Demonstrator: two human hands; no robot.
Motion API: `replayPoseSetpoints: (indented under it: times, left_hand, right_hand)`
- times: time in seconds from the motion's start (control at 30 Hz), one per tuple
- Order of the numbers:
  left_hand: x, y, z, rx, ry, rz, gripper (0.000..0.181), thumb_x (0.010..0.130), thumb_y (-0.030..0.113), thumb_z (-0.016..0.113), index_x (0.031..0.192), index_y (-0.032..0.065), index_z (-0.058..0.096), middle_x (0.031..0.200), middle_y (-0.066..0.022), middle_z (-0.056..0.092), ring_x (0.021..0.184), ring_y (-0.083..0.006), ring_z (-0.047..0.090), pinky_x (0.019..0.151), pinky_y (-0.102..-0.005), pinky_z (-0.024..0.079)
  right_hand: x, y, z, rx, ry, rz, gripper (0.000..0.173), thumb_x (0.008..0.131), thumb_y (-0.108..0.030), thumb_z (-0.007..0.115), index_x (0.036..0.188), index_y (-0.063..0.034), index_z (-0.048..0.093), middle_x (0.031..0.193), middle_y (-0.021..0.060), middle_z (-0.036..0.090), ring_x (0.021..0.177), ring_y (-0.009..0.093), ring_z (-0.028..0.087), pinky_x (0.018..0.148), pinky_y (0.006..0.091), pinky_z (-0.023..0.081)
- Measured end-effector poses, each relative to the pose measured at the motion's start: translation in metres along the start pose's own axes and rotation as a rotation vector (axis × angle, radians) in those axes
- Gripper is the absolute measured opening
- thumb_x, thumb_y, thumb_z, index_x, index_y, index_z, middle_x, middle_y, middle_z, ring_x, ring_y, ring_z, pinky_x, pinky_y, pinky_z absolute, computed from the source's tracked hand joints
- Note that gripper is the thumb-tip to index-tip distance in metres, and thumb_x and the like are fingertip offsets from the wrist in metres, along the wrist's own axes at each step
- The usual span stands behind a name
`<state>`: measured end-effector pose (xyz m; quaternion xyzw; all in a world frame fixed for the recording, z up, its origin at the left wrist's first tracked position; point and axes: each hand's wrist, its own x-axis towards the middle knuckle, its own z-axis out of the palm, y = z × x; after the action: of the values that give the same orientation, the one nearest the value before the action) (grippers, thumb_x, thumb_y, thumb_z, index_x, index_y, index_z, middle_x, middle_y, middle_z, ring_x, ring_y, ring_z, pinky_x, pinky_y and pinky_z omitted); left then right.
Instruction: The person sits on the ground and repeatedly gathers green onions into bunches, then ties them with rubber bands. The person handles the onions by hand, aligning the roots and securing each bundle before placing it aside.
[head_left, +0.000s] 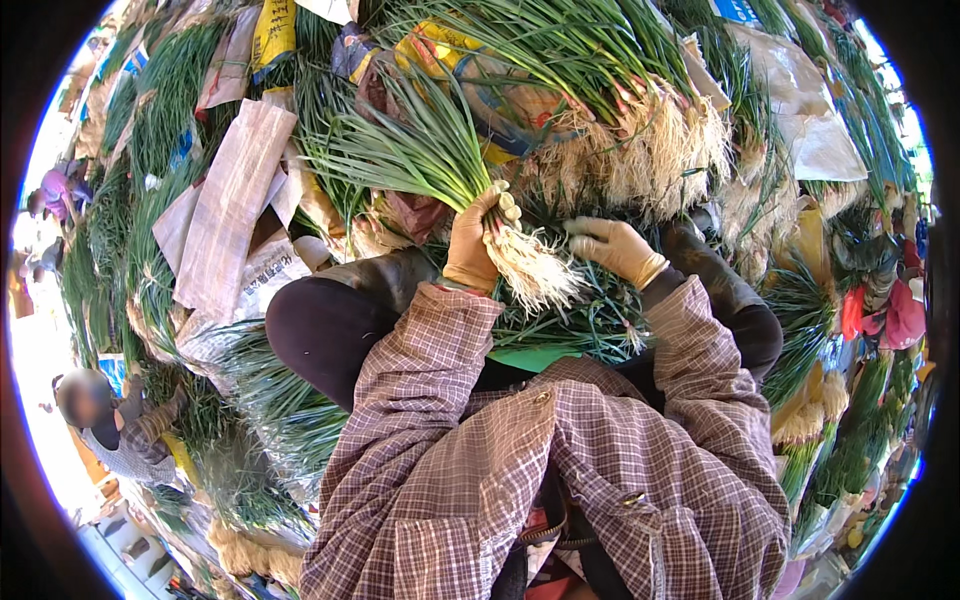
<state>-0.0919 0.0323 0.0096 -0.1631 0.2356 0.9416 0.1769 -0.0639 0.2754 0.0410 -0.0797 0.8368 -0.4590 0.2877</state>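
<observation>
My gloved left hand (474, 244) grips a bunch of green-leaved allium plants (442, 161) just above the roots. The leaves fan out to the upper left, and the pale roots (531, 266) hang to the lower right. To the right of those roots, my gloved right hand (611, 246) holds nothing I can see; its fingers are apart and point left. Loose green leaves (592, 300) lie below both hands, between my legs. A large heap of the same plants (630, 112), with long tangled roots, rests in front of me on printed sacks.
Woven sack pieces (232, 210) lie at the left. A yellow printed sack (274, 37) is at the upper left. More plants (285, 397) lie beside my left knee, and bundles (810, 409) stand at the right. Another person (124, 427) sits at the far left.
</observation>
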Motion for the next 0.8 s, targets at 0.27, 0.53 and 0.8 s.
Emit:
replayPoseSetpoints:
  times: [0.27,0.53,0.8]
  left_hand:
    - [0.048,0.031,-0.076,0.003,0.062,0.191,0.016,0.093,0.008,0.052,0.093,-0.0076,0.057,0.067,-0.0051,0.056,0.058,-0.0156,0.054,0.055,-0.0274,0.048]
    - [0.023,0.047,0.004,-0.023,0.027,0.140,0.015,0.090,0.016,0.062,0.093,0.0013,0.063,0.064,-0.0022,0.059,0.056,-0.0167,0.061,0.050,-0.0301,0.053]
    - [0.025,-0.005,0.027,-0.251,-0.165,-0.019,0.031,0.095,0.017,0.055,0.120,-0.0005,0.053,0.084,-0.0094,0.061,0.080,-0.0237,0.060,0.073,-0.0353,0.055]
  right_hand:
    - [-0.012,-0.052,0.026,0.735,-0.278,0.063,0.031,0.093,-0.023,0.057,0.109,0.0038,0.060,0.090,0.0095,0.064,0.069,0.012,0.057,0.064,0.0250,0.049]
    - [-0.081,0.021,-0.029,-0.934,-0.625,0.341,0.029,0.089,-0.021,0.056,0.113,-0.0072,0.065,0.105,0.0148,0.066,0.089,0.026,0.066,0.076,0.0337,0.053]
    - [0.082,-0.032,-0.079,-0.211,0.631,-0.087,0.033,0.094,-0.025,0.052,0.117,-0.0032,0.060,0.103,0.0170,0.066,0.090,0.030,0.064,0.079,0.0376,0.050]
